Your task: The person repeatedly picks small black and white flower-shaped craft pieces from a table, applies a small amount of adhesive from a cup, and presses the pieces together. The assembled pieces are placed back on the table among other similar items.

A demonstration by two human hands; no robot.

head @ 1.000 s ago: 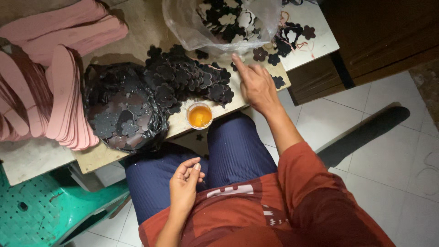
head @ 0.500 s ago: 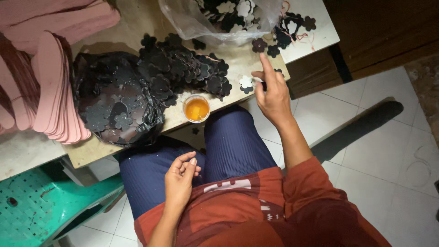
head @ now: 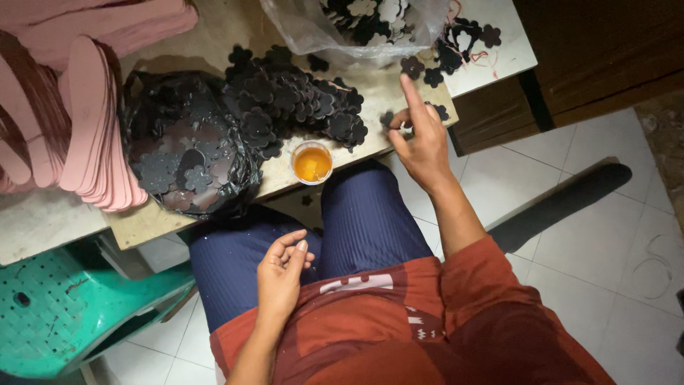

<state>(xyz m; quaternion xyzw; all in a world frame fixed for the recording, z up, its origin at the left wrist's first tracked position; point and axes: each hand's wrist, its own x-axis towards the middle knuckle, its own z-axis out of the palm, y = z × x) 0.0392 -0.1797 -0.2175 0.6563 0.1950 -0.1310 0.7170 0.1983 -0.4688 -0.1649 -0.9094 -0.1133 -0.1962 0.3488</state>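
Observation:
My right hand [head: 422,142] is at the near edge of the wooden table [head: 178,224], index finger stretched out. Its thumb and other fingers pinch a small flower-shaped cutout [head: 403,126]. Just left of it lies a heap of black flower cutouts [head: 296,100]. A small cup of orange glue [head: 312,162] stands at the table's edge between that heap and my lap. My left hand [head: 281,274] hovers over my blue trousers with the fingers loosely curled, and I see nothing in it.
A black plastic bag [head: 182,153] with more flower pieces lies left of the heap. Pink sole-shaped sheets [head: 78,121] are stacked at the far left. A clear bag of cutouts [head: 356,25] sits at the back. A green plastic stool [head: 64,314] stands at lower left.
My right hand has drawn back from the cutouts beside the clear bag to the table's near edge, now pinching a small piece. My left hand has stayed over my lap.

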